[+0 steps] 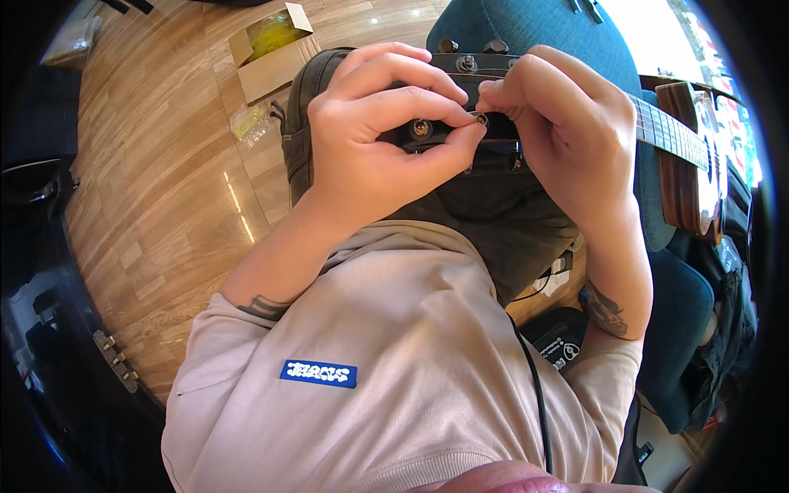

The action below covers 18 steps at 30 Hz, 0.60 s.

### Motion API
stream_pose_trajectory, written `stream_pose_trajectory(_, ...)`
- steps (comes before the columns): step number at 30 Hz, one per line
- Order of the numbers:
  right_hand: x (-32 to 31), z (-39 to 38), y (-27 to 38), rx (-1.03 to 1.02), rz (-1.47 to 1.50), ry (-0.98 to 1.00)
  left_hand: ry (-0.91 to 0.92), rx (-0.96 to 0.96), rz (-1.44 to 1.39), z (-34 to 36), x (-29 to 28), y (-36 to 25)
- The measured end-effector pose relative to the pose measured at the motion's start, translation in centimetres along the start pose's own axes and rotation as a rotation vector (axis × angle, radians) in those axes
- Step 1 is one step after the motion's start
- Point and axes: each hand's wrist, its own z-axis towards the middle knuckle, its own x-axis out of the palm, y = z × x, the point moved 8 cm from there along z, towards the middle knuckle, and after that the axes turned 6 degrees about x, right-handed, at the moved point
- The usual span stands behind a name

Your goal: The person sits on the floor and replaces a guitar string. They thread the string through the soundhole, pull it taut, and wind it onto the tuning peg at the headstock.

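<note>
The left hand (pixel 357 135) has its thumb and forefinger pinching around a tuning post (pixel 482 120) on the black headstock (pixel 440 131), which lies beneath the fingers. Just beside them, the right hand's (pixel 575 123) thumb and forefinger are pressed together; whether they grip anything thin, I can't tell. The guitar's neck (pixel 670 140) runs off beyond the right fingers. It looks like fine fitting at that post; the next move calls for a steady left pinch.

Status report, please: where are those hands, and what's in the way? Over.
Left hand, right hand: close together at a tuning post. Guitar headstock: over the lap. Hands partly hiding it.
</note>
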Motion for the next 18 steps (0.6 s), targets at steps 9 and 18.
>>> stream_pose_trajectory(9,-0.1,0.1,0.2,0.008,-0.044,-0.01,0.021,-0.271,-0.099,-0.2,0.0,0.8)
stream_pose_trajectory(18,-0.2,0.0,0.0,-0.004,-0.044,-0.018,0.089,-0.3,-0.148,0.0,0.1,1.1)
